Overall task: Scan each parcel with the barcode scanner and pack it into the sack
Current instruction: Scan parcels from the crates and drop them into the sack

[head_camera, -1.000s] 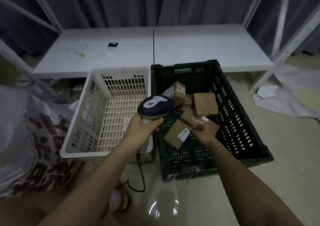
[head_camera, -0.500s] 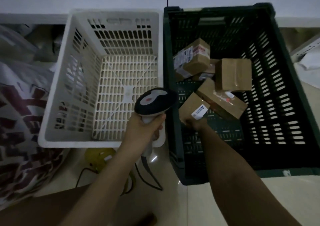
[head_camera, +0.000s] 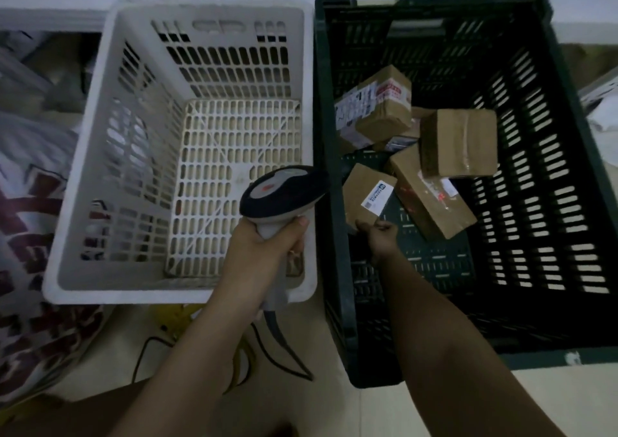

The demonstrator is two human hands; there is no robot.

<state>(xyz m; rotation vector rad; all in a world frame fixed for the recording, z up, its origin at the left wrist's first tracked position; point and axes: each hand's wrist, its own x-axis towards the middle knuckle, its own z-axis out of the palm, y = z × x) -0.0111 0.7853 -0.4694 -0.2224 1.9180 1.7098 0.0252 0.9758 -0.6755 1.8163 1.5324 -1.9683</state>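
Left hand (head_camera: 264, 252) grips scanner (head_camera: 284, 192) over white basket (head_camera: 180, 289); right hand (head_camera: 381, 239) pinches small parcel (head_camera: 363, 192) inside dark crate (head_camera: 334, 269) beside other parcels.

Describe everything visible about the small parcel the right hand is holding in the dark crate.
The small parcel is a brown cardboard box, closed, with a white printed label at its right edge. It is tilted, lower corner pinched by the right hand, inside the dark crate near its left wall. It seems to touch a longer taped parcel on its right. The barcode scanner in the left hand points toward it.
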